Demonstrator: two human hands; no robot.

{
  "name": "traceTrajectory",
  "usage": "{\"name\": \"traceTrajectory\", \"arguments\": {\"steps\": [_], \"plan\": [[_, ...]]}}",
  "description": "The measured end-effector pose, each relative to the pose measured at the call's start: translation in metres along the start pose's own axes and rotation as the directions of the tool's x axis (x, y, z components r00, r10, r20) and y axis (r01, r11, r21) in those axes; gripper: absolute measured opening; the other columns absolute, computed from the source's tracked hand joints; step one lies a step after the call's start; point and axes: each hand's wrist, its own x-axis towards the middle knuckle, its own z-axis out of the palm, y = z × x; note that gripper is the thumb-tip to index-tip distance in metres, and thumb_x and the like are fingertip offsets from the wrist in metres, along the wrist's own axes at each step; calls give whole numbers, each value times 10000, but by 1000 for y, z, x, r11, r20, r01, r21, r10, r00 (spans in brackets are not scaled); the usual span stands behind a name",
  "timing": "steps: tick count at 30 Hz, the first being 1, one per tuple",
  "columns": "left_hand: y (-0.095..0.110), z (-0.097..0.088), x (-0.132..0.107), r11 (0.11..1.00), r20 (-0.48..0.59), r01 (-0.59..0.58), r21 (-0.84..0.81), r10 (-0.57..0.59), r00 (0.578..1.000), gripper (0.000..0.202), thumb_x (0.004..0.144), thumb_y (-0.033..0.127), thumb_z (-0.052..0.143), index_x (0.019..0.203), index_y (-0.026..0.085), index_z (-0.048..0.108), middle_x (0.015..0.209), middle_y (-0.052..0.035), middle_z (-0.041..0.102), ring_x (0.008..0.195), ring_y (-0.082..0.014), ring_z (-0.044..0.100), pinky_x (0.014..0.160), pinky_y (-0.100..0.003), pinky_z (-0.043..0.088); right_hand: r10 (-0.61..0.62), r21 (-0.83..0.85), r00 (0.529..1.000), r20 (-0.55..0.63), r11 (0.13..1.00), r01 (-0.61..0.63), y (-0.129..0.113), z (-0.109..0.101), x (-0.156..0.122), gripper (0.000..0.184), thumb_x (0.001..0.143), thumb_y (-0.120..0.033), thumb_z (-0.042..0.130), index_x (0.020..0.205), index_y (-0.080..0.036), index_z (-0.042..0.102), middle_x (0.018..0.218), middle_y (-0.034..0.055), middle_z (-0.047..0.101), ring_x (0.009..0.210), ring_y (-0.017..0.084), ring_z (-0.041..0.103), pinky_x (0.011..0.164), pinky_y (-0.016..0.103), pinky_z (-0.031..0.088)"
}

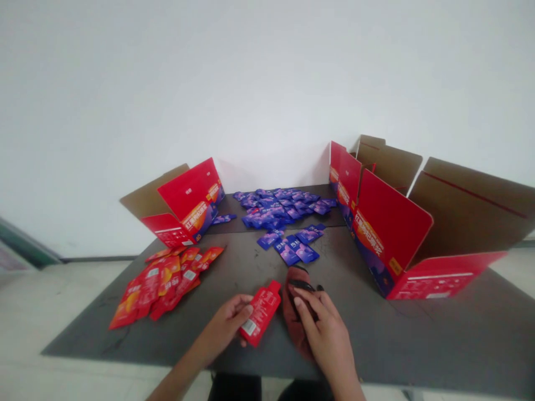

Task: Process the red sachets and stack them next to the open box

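My left hand [223, 328] is closed on a red sachet [261, 312], held just above the near part of the dark table [376, 334]. Beside it my right hand [324, 331] lies with fingers stretched out on a dark reddish object with a black part [295, 289], which I cannot make out. A pile of red sachets [161, 284] lies left of my left hand. Blue sachets [280, 209] are heaped at the far middle, with a few loose blue sachets [295, 248] closer in.
An open red carton [184, 209] lies on its side at the far left. Larger open red cartons [388, 234] with brown flaps stand along the right. A white wall rises behind the table; pale floor lies to the left.
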Motion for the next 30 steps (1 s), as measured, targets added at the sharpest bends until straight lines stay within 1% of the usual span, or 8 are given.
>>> {"name": "traceTrajectory", "arguments": {"steps": [6,9,11,14,16,20,25,30], "plan": [[-25,-2,-10,974,-121,-141,176,164,979,696,984,547,534,1551,217,300,967,-37,700,654,-161,655,536,-274,565,33,-41,999,-9,999,-33,1,1,-1,340,1038,-493,499,1299,-375,683,1115,24,673,1057,188,676,921,317,559],[-24,-1,-16,876,-136,-234,422,317,939,564,1037,403,474,1554,225,340,1044,-60,720,769,-172,693,718,-314,604,42,-42,999,0,998,-42,0,1,-1,347,1038,-500,500,1305,-372,681,1135,31,675,1073,196,669,946,339,544],[-24,2,-24,740,-107,-310,597,456,884,506,1032,349,514,1519,239,430,1183,-98,707,1017,-223,699,939,-399,584,39,-35,999,4,999,-39,-1,0,-1,359,1041,-498,493,1315,-360,678,1162,42,676,1093,202,664,970,353,532],[-25,9,-42,467,-3,-356,809,610,793,476,1019,318,577,1488,279,509,1502,-133,527,1351,-298,534,1121,-511,482,45,-31,999,8,999,-45,-2,0,0,365,1039,-502,495,1317,-356,680,1176,46,678,1108,206,660,996,365,518],[-28,15,-55,302,113,-379,875,634,765,486,1008,314,609,1485,297,523,1569,-114,457,1410,-304,472,1145,-512,467,53,-30,998,14,998,-53,-2,0,0,362,1034,-509,503,1312,-361,683,1178,42,677,1107,206,659,1006,370,512],[-42,23,-68,60,311,-447,892,637,706,499,983,388,657,1456,256,563,1501,-100,549,1356,-293,522,1104,-441,507,49,-48,999,24,998,-48,-1,2,0,383,1028,-529,502,1302,-341,691,1156,56,681,1086,218,661,1001,391,514],[-52,23,-65,18,318,-452,892,685,656,532,1033,458,559,1495,198,519,1482,-89,593,1349,-257,538,1099,-394,474,-16,-51,991,132,998,23,1,-5,10,370,1027,-517,512,1280,-332,710,1172,61,693,1101,221,665,1010,391,516],[-52,26,-61,36,312,-448,893,667,676,578,1047,523,495,1515,183,493,1488,-93,597,1368,-237,533,1124,-381,432,-78,-102,973,216,990,102,-11,-21,41,373,1033,-503,502,1275,-316,716,1158,73,695,1069,224,679,965,385,534]]}}
